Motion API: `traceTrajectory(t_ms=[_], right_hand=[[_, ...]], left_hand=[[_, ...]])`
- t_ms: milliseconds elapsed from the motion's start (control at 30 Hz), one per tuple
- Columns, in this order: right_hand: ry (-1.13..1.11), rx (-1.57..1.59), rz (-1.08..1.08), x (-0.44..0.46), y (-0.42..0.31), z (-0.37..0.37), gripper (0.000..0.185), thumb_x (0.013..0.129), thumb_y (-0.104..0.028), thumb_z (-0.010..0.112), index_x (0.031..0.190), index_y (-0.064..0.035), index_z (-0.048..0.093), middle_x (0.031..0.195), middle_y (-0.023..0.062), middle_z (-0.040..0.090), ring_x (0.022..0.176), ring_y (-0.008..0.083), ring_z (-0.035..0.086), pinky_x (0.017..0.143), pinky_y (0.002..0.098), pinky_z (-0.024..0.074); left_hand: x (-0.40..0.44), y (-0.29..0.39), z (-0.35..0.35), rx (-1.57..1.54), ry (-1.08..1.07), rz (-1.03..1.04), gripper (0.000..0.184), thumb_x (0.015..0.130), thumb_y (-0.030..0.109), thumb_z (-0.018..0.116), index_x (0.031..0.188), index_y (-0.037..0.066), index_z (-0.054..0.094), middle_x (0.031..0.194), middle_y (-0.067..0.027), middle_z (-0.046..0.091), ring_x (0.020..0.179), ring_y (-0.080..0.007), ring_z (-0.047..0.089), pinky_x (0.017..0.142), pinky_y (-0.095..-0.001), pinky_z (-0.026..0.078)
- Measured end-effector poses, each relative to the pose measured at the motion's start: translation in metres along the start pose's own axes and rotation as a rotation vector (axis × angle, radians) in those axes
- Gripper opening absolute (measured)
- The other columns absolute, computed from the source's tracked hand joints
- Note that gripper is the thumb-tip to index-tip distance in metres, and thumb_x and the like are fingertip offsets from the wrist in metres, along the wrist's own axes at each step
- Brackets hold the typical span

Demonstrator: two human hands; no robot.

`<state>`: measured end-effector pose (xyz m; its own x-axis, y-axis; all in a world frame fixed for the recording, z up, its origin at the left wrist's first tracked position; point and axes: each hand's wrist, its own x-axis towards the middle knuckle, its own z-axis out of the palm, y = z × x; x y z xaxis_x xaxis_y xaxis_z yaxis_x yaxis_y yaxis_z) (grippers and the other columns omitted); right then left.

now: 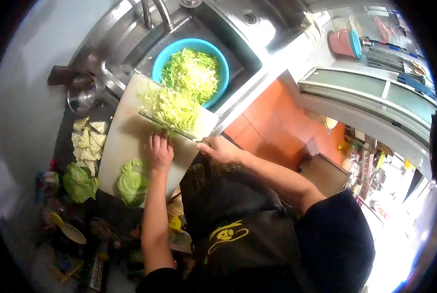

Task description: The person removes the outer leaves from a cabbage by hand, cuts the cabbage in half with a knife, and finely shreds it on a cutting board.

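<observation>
A knife [165, 125] lies across a white cutting board [125, 122], its handle wrapped in my right hand [219, 149]. Beside the blade, on the near side, my left hand [160, 150] has its fingers bent down at the board; what they hold, if anything, is hidden. Shredded cabbage [177, 108] is heaped beyond the blade. More shreds fill a blue basket [224, 73] in the sink, at the far edge of the board. A piece of cabbage [133, 181] rests on the board left of my left forearm.
Torn cabbage leaves [89, 144] and another cabbage piece [80, 183] lie left of the board. A metal pot [83, 93] stands near the steel sink [238, 58], under whose faucet [163, 15] the basket sits. Orange floor tiles [267, 127] show at the right.
</observation>
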<state>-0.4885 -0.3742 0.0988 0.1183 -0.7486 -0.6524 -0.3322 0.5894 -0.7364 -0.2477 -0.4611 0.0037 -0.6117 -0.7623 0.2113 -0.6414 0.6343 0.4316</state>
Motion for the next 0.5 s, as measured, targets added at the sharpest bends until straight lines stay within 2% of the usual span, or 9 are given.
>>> traceTrajectory(t_ms=[67, 167, 367, 500], right_hand=[[0.033, -0.080, -0.065, -0.021, -0.003, -0.005, 0.057, 0.103, -0.049, 0.051, 0.088, 0.0047, 0.062, 0.074, 0.0290, 0.062, 0.075, 0.0471, 0.062, 0.070, 0.0484, 0.0496], [-0.044, -0.121, 0.060, -0.039, -0.015, -0.010, 0.059, 0.103, -0.051, 0.051, 0.087, 0.0045, 0.062, 0.075, 0.0296, 0.061, 0.077, 0.0488, 0.062, 0.070, 0.0505, 0.0489], [-0.050, -0.108, 0.037, -0.043, -0.009, -0.008, 0.061, 0.103, -0.053, 0.050, 0.087, 0.0045, 0.062, 0.076, 0.0300, 0.062, 0.077, 0.0480, 0.063, 0.071, 0.0515, 0.0490], [-0.064, -0.129, 0.048, -0.021, -0.006, -0.002, 0.060, 0.103, -0.052, 0.049, 0.088, 0.0045, 0.063, 0.077, 0.0292, 0.063, 0.079, 0.0477, 0.064, 0.072, 0.0507, 0.0498]], left_hand=[[-0.005, -0.004, 0.007, 0.007, 0.028, 0.002, 0.028, 0.089, 0.012, 0.067, 0.113, -0.002, 0.065, 0.117, -0.0237, 0.061, 0.111, -0.0459, 0.058, 0.096, -0.0511, 0.051], [-0.014, 0.000, 0.009, 0.066, -0.013, -0.105, 0.031, 0.089, 0.013, 0.067, 0.116, -0.002, 0.064, 0.120, -0.0253, 0.061, 0.112, -0.0479, 0.058, 0.096, -0.0526, 0.051], [-0.016, -0.010, 0.014, 0.029, -0.032, -0.014, 0.035, 0.090, 0.020, 0.066, 0.118, -0.001, 0.064, 0.120, -0.0264, 0.062, 0.114, -0.0479, 0.058, 0.098, -0.0537, 0.049], [-0.018, -0.009, 0.016, 0.024, -0.053, -0.033, 0.028, 0.085, 0.012, 0.064, 0.109, -0.001, 0.064, 0.114, -0.0248, 0.061, 0.113, -0.0470, 0.057, 0.099, -0.0530, 0.050]])
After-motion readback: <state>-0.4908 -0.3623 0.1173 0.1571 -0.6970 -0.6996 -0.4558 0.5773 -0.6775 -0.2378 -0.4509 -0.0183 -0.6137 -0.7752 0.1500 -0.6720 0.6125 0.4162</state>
